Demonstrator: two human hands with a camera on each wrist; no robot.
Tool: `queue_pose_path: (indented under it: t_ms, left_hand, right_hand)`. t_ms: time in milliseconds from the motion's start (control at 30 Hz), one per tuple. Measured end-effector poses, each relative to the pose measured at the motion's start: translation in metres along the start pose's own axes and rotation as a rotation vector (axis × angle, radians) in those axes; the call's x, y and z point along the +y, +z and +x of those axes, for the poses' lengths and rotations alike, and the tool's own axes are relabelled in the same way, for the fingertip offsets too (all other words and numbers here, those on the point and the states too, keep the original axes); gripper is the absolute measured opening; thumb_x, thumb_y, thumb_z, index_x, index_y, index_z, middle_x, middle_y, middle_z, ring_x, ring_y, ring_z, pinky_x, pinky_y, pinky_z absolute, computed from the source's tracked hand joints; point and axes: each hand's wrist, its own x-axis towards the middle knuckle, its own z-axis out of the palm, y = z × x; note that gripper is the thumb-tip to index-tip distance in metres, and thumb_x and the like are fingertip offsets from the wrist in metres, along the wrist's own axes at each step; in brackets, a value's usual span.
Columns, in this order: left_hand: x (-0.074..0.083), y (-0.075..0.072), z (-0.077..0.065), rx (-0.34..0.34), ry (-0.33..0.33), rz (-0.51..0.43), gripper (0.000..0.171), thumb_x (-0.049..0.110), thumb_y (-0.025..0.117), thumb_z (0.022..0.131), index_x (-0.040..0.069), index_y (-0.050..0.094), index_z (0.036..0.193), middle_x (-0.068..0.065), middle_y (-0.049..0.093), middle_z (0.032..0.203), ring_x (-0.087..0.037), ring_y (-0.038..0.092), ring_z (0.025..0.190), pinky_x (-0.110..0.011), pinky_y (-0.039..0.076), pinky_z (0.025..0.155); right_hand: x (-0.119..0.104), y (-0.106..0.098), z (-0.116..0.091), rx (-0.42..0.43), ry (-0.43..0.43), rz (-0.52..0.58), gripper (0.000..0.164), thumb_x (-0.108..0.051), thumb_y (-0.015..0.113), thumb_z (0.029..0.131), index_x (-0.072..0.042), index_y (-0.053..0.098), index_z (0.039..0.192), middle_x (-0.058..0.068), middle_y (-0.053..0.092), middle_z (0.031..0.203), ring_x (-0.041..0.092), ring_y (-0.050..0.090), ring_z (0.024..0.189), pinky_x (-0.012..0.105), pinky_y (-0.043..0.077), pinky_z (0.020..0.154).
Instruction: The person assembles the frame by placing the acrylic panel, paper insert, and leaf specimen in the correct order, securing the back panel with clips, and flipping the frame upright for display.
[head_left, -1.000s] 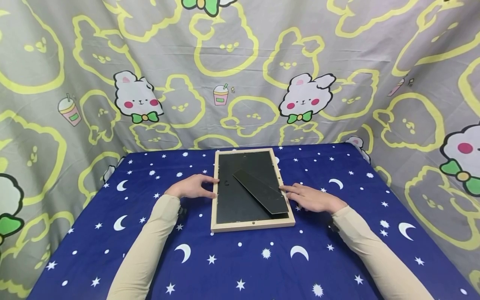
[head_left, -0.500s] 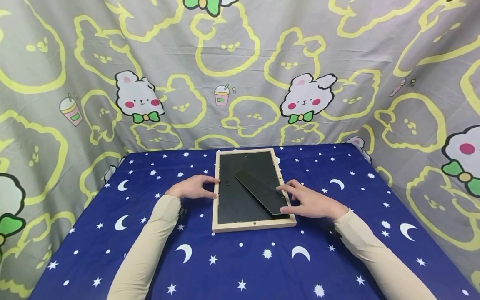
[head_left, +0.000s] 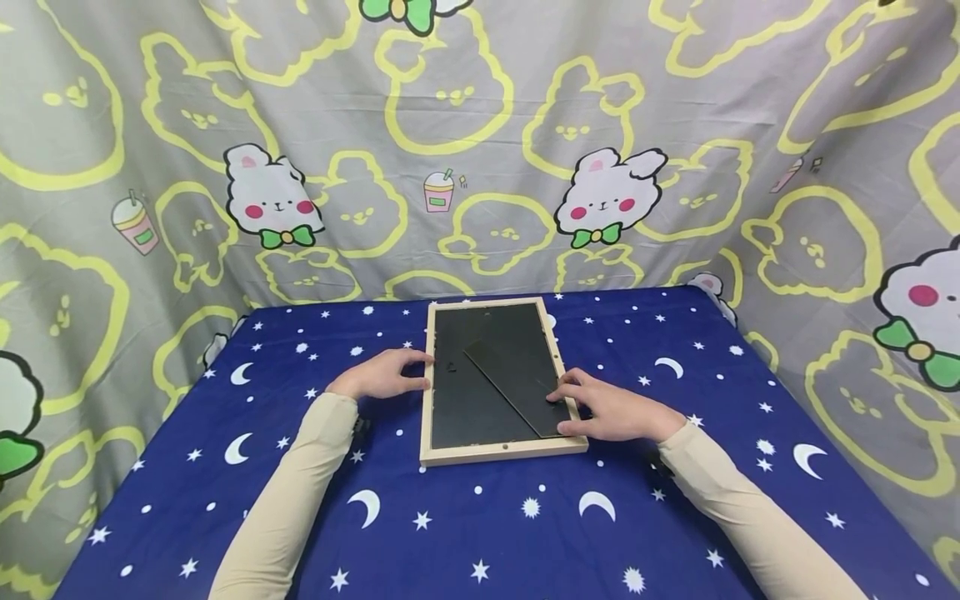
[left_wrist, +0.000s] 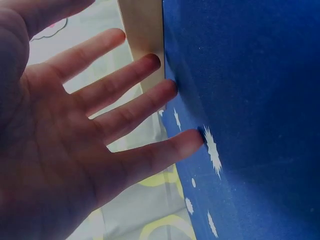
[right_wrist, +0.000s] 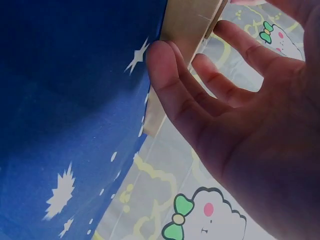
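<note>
A picture frame [head_left: 480, 456] with a pale wooden rim lies face down, its black backing board [head_left: 468, 417] upward. The black easel stand [head_left: 510, 379] slants across the board and lies nearly flat on it. My left hand [head_left: 382, 373] rests at the left rim, thumb and fingers spread; in the left wrist view its fingers [left_wrist: 120, 117] extend beside the wooden edge [left_wrist: 142, 30]. My right hand [head_left: 615, 410] reaches over the right rim, fingertips on the wide end of the stand. The right wrist view shows lightly bent fingers [right_wrist: 185, 100] beside the wooden side [right_wrist: 187, 30].
A dark blue cloth [head_left: 450, 533] with white moons and stars covers the table. Grey curtains [head_left: 495, 108] with yellow outlines and white rabbits hang behind and on both sides. Small metal clips line the frame's inner edge.
My right hand has moved from the right rim onto the wide end of the stand. The stand, raised before, has gone down against the backing board. My left hand has stayed in place.
</note>
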Motion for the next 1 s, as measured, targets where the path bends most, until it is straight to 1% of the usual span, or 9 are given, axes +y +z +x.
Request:
queue_pose_path:
  t_ms: [167, 267, 367, 433, 533, 600, 800, 867, 1000]
  left_hand:
    - [-0.0005, 0.0020, 0.0015, 0.035, 0.022, 0.003, 0.047, 0.029, 0.070, 0.097, 0.005, 0.061, 0.137, -0.015, 0.063, 0.137, -0.037, 0.058, 0.128, -0.052, 0.045, 0.109]
    - [-0.0016, 0.0039, 0.0032, 0.036, 0.035, 0.014, 0.045, 0.029, 0.073, 0.095, 0.007, 0.063, 0.132, -0.013, 0.065, 0.132, -0.035, 0.059, 0.124, -0.051, 0.047, 0.107]
    - [-0.0031, 0.0054, 0.0045, 0.029, 0.025, 0.019, 0.044, 0.031, 0.074, 0.094, 0.010, 0.065, 0.132, -0.012, 0.064, 0.133, -0.033, 0.057, 0.126, -0.050, 0.045, 0.108]
    - [-0.0040, 0.0059, 0.0053, 0.023, 0.014, 0.021, 0.044, 0.032, 0.073, 0.094, 0.011, 0.065, 0.132, -0.012, 0.063, 0.137, -0.032, 0.054, 0.132, -0.050, 0.043, 0.111]
    - [-0.0041, 0.0059, 0.0055, 0.014, 0.006, 0.020, 0.046, 0.033, 0.073, 0.094, 0.011, 0.064, 0.134, -0.013, 0.060, 0.141, -0.034, 0.048, 0.140, -0.051, 0.039, 0.115]
    - [-0.0037, 0.0056, 0.0053, 0.006, 0.007, 0.019, 0.046, 0.033, 0.073, 0.094, 0.011, 0.064, 0.134, -0.013, 0.060, 0.142, -0.035, 0.045, 0.142, -0.052, 0.038, 0.116]
    - [-0.0013, 0.0051, 0.0039, 0.001, 0.037, 0.026, 0.042, 0.031, 0.073, 0.095, 0.011, 0.066, 0.132, -0.013, 0.062, 0.138, -0.035, 0.052, 0.135, -0.052, 0.042, 0.112]
    - [-0.0010, 0.0052, 0.0037, -0.006, 0.035, 0.017, 0.042, 0.032, 0.073, 0.095, 0.012, 0.067, 0.132, -0.013, 0.062, 0.137, -0.033, 0.053, 0.133, -0.051, 0.043, 0.111]
    - [-0.0016, 0.0065, 0.0036, -0.012, 0.018, 0.016, 0.045, 0.038, 0.073, 0.094, 0.014, 0.066, 0.132, -0.012, 0.061, 0.140, -0.033, 0.052, 0.134, -0.052, 0.043, 0.111]
  right_hand:
    - [0.0020, 0.0001, 0.0011, -0.002, -0.019, -0.020, 0.044, -0.038, 0.066, 0.100, -0.016, 0.064, 0.138, 0.010, 0.048, 0.140, 0.017, 0.058, 0.104, 0.043, 0.050, 0.094]
    - [0.0029, 0.0000, 0.0014, -0.002, -0.025, -0.027, 0.043, -0.037, 0.066, 0.100, -0.016, 0.065, 0.137, 0.011, 0.048, 0.140, 0.016, 0.058, 0.101, 0.042, 0.050, 0.092]
    - [0.0029, -0.0002, 0.0017, 0.000, -0.028, -0.032, 0.042, -0.036, 0.065, 0.101, -0.016, 0.065, 0.137, 0.010, 0.048, 0.139, 0.015, 0.058, 0.099, 0.040, 0.050, 0.090]
    - [0.0024, -0.0005, 0.0017, 0.003, -0.028, -0.033, 0.041, -0.035, 0.065, 0.101, -0.016, 0.065, 0.137, 0.010, 0.048, 0.139, 0.015, 0.058, 0.098, 0.039, 0.050, 0.088]
    - [0.0016, -0.0011, 0.0018, 0.006, -0.023, -0.033, 0.039, -0.033, 0.065, 0.101, -0.016, 0.066, 0.136, 0.010, 0.049, 0.139, 0.014, 0.058, 0.097, 0.039, 0.050, 0.088]
    - [0.0013, -0.0014, 0.0020, 0.008, -0.020, -0.031, 0.038, -0.033, 0.065, 0.101, -0.016, 0.066, 0.136, 0.010, 0.049, 0.139, 0.014, 0.059, 0.098, 0.039, 0.050, 0.088]
    - [0.0017, -0.0009, 0.0025, 0.013, -0.018, -0.029, 0.037, -0.032, 0.065, 0.101, -0.017, 0.067, 0.135, 0.010, 0.049, 0.139, 0.013, 0.059, 0.097, 0.038, 0.051, 0.089]
    - [0.0019, -0.0006, 0.0027, 0.013, -0.018, -0.025, 0.037, -0.032, 0.065, 0.101, -0.017, 0.067, 0.135, 0.010, 0.049, 0.139, 0.012, 0.059, 0.096, 0.037, 0.050, 0.087]
    - [0.0021, -0.0003, 0.0030, 0.010, -0.014, -0.020, 0.037, -0.032, 0.065, 0.101, -0.017, 0.067, 0.135, 0.010, 0.049, 0.140, 0.011, 0.059, 0.094, 0.035, 0.050, 0.085]
